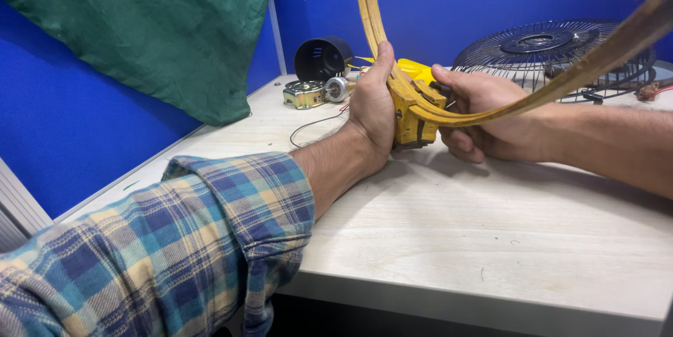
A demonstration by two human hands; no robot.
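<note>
My left hand (373, 102) grips the left side of a yellow plastic block (412, 116) that stands on the pale wooden table (491, 239). My right hand (484, 116) holds the block from the right, partly behind it. A long yellowish curved band (370, 11) rises from the block past my left thumb; its other arm (603, 60) sweeps up to the right across my right hand. My left arm wears a blue and yellow plaid sleeve (182, 253).
A black wire fan grille (554, 46) lies at the back right. A black cylindrical cap (322, 58), a small metal motor part (306, 94) and thin wires (315, 125) sit at the back. A green cloth (154, 22) hangs on the blue partition wall.
</note>
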